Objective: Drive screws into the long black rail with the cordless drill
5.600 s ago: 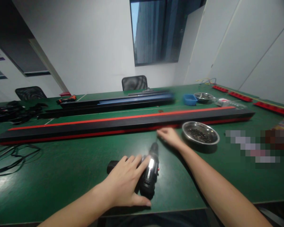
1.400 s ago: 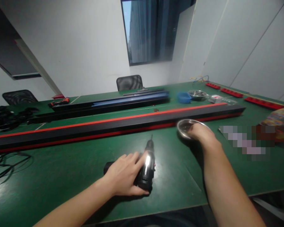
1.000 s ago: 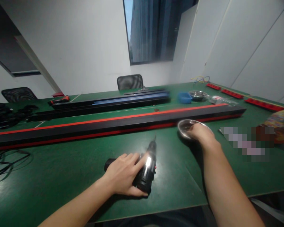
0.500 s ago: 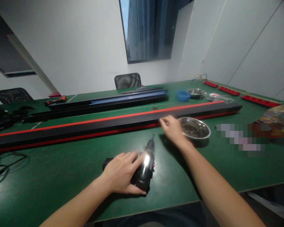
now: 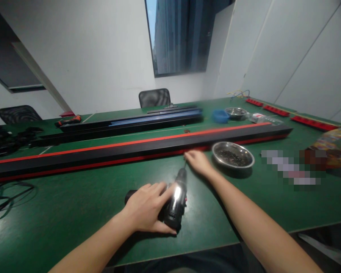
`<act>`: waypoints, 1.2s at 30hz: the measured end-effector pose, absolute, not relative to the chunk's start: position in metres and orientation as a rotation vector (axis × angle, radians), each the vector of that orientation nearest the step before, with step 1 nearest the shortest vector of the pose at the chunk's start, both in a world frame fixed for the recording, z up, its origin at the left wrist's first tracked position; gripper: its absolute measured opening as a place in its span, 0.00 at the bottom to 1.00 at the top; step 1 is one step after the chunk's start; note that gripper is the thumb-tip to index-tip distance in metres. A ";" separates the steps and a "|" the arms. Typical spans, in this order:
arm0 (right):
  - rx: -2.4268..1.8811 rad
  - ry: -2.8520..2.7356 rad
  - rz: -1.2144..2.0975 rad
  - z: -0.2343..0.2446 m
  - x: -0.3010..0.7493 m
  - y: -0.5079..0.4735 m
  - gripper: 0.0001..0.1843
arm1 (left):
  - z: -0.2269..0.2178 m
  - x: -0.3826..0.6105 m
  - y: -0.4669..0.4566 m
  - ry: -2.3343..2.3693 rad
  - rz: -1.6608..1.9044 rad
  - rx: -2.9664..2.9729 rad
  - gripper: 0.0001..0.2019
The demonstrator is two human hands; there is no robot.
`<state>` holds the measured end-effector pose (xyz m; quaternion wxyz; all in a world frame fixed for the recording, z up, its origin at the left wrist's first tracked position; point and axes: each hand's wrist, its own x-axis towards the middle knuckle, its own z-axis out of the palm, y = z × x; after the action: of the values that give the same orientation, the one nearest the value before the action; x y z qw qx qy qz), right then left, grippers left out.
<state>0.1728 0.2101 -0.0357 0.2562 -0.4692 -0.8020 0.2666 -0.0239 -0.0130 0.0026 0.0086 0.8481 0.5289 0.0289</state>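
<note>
My left hand [image 5: 147, 206] is wrapped round a black cordless drill [image 5: 176, 203] lying on its side on the green table, its bit pointing away from me. At the tip of the bit is my right hand [image 5: 197, 162], fingers pinched together; whatever they hold is too small to make out. Just right of that hand stands a steel bowl [image 5: 246, 161] with many small dark pieces in it, which look like screws. Beyond both hands a long black bar with red edges [image 5: 147, 146] lies across the table.
More long black profiles [image 5: 159, 118] lie farther back, beside a blue container [image 5: 220, 116] and a second steel bowl [image 5: 235, 112]. Red strips [image 5: 315, 122] line the right edge. A colourful plastic bag [image 5: 333, 148] sits at right, a black cable [image 5: 11, 197] at left.
My right hand has moved left, from beside the bowl's rim to the drill bit's tip, fingers still pinched. My left hand keeps its grip on the drill.
</note>
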 end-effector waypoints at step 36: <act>-1.141 -2.077 1.302 -0.002 0.190 0.204 0.20 | 0.004 -0.023 -0.013 1.673 0.070 2.643 0.58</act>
<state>0.1900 0.2043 -0.0018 0.2172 -0.4118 -0.7499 0.4700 -0.0229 -0.0128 0.0039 0.0062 0.8447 0.5347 0.0225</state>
